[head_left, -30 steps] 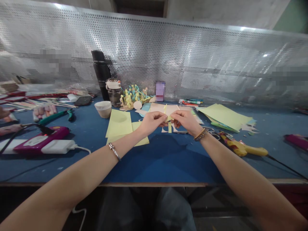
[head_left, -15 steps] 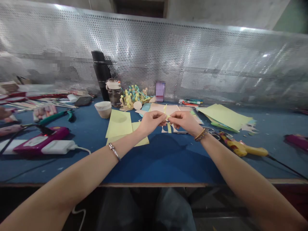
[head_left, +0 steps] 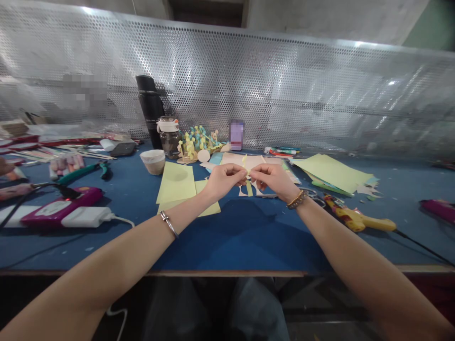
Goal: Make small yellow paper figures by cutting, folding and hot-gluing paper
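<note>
My left hand (head_left: pixel 223 181) and my right hand (head_left: pixel 273 181) meet above the middle of the table, their fingertips pinching a narrow pale yellow paper strip (head_left: pixel 245 171) between them. One end of the strip rises above the fingers, and a yellow piece hangs below them (head_left: pixel 250 188); the fingers hide the middle. Under my hands lies a beige paper sheet (head_left: pixel 241 161). Pale yellow paper sheets (head_left: pixel 176 182) lie to the left of my left hand. Small cut paper scraps sit below my fingers.
The blue work table (head_left: pixel 245 246) carries scissors (head_left: pixel 309 192), a yellow hot glue gun (head_left: pixel 355 221), green-handled pliers (head_left: pixel 80 173), a magenta power strip (head_left: pixel 60 210), a black flask (head_left: pixel 150 111), a cup (head_left: pixel 152 162) and yellow paper sheets (head_left: pixel 332 173). Perforated metal (head_left: pixel 249 80) stands behind.
Both hands stay over the same spot, still pinching the yellow strip, with only slight shifts of the fingers.
</note>
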Demonstrator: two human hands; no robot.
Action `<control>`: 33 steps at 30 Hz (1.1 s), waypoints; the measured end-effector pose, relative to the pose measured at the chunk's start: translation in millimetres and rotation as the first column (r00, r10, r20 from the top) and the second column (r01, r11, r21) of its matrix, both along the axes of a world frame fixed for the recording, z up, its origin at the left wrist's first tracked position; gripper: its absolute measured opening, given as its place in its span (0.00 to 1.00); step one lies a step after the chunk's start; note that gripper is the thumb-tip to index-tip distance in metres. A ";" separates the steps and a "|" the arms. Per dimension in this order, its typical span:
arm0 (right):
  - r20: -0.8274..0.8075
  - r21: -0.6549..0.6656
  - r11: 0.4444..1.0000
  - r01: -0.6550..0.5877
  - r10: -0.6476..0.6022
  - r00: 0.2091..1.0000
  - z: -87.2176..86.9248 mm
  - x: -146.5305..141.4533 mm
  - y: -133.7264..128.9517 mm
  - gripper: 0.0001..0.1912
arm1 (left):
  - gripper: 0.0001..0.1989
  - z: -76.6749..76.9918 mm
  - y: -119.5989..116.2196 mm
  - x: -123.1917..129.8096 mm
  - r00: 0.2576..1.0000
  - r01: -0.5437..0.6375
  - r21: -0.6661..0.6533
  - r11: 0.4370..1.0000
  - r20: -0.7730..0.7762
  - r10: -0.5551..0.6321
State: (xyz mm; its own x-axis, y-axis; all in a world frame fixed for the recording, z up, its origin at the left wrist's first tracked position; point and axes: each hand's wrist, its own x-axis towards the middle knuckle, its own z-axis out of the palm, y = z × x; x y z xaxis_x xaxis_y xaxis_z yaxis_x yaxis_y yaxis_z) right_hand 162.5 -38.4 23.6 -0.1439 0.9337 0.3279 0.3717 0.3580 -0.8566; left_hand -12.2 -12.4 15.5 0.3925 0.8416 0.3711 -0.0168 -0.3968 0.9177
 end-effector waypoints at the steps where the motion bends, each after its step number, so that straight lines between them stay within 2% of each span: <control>1: -0.006 0.002 1.000 -0.005 0.005 1.000 -0.3 0.5 0.6 0.10 | 0.10 -0.2 0.3 -0.2 1.000 0.004 0.005 1.000 -0.002 -0.004; 8: -0.076 0.024 0.999 -0.033 0.035 0.996 -0.5 0.1 0.6 0.09 | 0.10 -1.6 1.3 -0.6 0.999 0.032 0.049 0.998 -0.013 -0.032; 15: -0.125 -0.055 0.998 -0.030 0.023 0.992 4.1 -3.3 -2.2 0.13 | 0.09 -1.2 1.8 0.3 1.000 0.014 0.029 0.999 -0.002 -0.014; 21: -0.057 -0.006 1.000 0.002 -0.002 0.998 2.2 -0.2 -1.2 0.14 | 0.09 -1.9 0.7 0.8 1.000 0.013 0.038 0.999 -0.019 -0.012; 26: -0.011 0.026 1.000 0.017 -0.016 1.000 -0.5 2.8 1.7 0.12 | 0.09 -3.1 -0.2 0.5 0.999 0.006 0.054 0.999 -0.035 -0.004; 33: -0.043 0.016 1.000 0.021 -0.020 0.999 -1.2 1.5 3.0 0.10 | 0.09 -5.4 2.9 0.9 0.998 0.026 0.075 0.997 -0.059 -0.022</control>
